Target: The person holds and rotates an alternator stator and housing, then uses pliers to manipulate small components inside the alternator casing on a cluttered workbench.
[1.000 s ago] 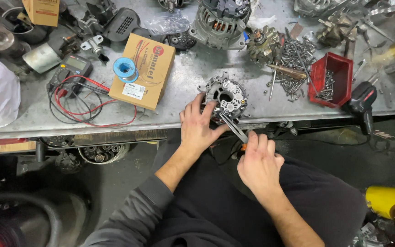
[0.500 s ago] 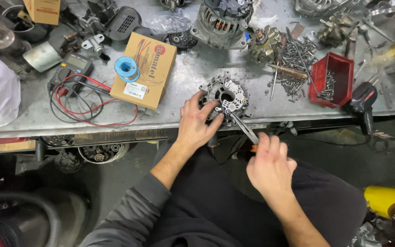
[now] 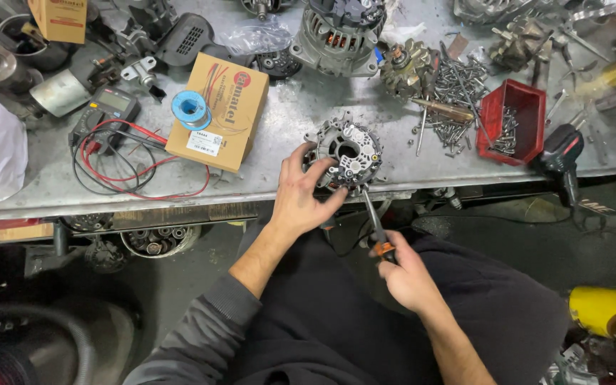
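So right now I'm steadying the round alternator end piece [image 3: 344,153] at the front edge of the counter [image 3: 272,171], just about center frame. My left hand [image 3: 301,196] is wrapping around its lower left side, fingers spread and curled over the rim, thumb pressing near the bottom. My right hand [image 3: 408,278] is sitting lower, down over my lap, closed tight around the orange-and-black handle of a screwdriver [image 3: 373,221], and the shaft is angling up so the tip is meeting the bottom edge of the part.

Looks to me like I'm in the middle of working a fastener on the lower side of that housing. Can't really tell whether the tip is seated in a screw head, it's too small to make out. Next bit probably calls for keeping the part from spinning with the left hand while the driver stays lined up straight.

Around it: a cardboard box [image 3: 219,107] with a blue spool [image 3: 190,108] left of the part, a multimeter [image 3: 112,107] with red and black leads further left, and a red bin [image 3: 511,117] of screws off to the right.
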